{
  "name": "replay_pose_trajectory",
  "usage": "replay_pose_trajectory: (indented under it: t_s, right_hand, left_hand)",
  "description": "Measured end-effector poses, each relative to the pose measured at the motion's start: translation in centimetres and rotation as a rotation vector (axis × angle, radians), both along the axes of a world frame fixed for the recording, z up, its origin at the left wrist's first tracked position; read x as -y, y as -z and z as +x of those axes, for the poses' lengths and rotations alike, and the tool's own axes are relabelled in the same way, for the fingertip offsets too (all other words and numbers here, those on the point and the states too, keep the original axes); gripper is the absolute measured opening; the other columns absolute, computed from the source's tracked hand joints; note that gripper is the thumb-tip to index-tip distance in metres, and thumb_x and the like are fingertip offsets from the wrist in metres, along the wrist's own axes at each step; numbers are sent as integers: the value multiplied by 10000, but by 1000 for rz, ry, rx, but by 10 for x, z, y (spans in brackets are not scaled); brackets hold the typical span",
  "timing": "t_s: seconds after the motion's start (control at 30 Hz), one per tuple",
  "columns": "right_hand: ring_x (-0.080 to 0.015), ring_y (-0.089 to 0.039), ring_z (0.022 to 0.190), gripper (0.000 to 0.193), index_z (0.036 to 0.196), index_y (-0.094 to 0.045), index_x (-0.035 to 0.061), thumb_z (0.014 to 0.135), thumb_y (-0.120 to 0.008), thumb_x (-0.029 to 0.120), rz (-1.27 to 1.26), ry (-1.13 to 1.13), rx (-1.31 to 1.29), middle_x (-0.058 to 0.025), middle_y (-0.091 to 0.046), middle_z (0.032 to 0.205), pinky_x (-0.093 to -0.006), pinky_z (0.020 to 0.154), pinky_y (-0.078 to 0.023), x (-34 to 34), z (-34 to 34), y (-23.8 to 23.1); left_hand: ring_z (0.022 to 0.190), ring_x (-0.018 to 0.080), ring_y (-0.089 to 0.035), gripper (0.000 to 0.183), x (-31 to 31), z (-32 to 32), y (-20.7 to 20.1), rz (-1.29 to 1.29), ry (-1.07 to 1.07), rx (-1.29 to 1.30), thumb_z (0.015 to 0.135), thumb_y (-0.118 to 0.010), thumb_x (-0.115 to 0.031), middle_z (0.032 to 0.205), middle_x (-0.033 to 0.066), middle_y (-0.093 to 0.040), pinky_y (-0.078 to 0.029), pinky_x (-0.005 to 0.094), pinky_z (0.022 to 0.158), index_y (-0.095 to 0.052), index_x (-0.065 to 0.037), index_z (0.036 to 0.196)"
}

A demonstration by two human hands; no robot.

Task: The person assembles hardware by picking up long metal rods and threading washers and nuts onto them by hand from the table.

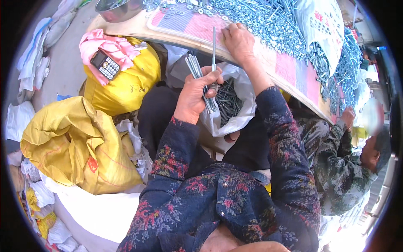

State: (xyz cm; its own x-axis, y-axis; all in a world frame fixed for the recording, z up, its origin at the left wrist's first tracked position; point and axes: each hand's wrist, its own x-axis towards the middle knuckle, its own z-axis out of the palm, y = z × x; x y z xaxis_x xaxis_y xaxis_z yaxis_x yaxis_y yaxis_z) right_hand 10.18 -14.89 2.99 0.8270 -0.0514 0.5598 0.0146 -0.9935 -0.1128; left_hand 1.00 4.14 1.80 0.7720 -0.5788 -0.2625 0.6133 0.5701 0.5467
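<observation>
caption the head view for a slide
Left hand grips metal rods; right hand at the table, near loose washers.

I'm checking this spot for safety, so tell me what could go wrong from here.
The left hand grips a bundle of rods with one more rod standing up apart from them; if the grip loosens, some might slip into the open white sack.

The phone lies loose on a pink cloth atop a rounded yellow sack; a knock could slide it off.
</observation>
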Motion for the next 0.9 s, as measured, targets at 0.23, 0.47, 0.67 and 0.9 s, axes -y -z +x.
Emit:
replay_pose_trajectory:
  t_s: [0.23, 0.47, 0.67, 0.9]
  right_hand:
    - [-48, -415, 500, 298, 801, -611, -13, 958, -578, 238, 1209, -121, -322, -108, -636, 715, -201, 454, -305, -1, -37, -29]
    - [-71, -409, 484, 201, 901, -571, -38, 968, -559, 151, 1894, -245, -256, -182, -672, 812, -205, 446, -327, 6, -50, -23]
    - [-66, -533, 526, 155, 864, -625, -14, 943, -561, 103, 902, -191, -94, -75, -688, 765, -229, 477, -409, 0, -54, -27]
    - [-271, -672, 753, 148, 921, -648, 71, 855, -650, 203, 483, -447, -271, -141, -668, 783, -380, 665, -517, -13, -48, -34]
  left_hand:
    - [532, 43, -473, 257, 9, -8, -12, 182, 17, 132, 883, -611, -77, 754, 63, -634, -335, 153, 438, -624, 2, 1128]
    - [594, 58, -518, 200, 20, -8, -10, 71, 120, 96, 890, -609, -82, 733, 52, -604, -325, 165, 440, -629, 3, 1070]
    - [528, 47, -459, 217, 19, -3, -6, -59, 176, 2, 891, -621, -101, 721, 49, -584, -298, 153, 398, -621, 12, 1077]
    - [480, 37, -412, 249, 8, 21, -6, 40, -71, -54, 886, -636, -119, 735, 49, -570, -314, 150, 407, -616, 9, 1098]
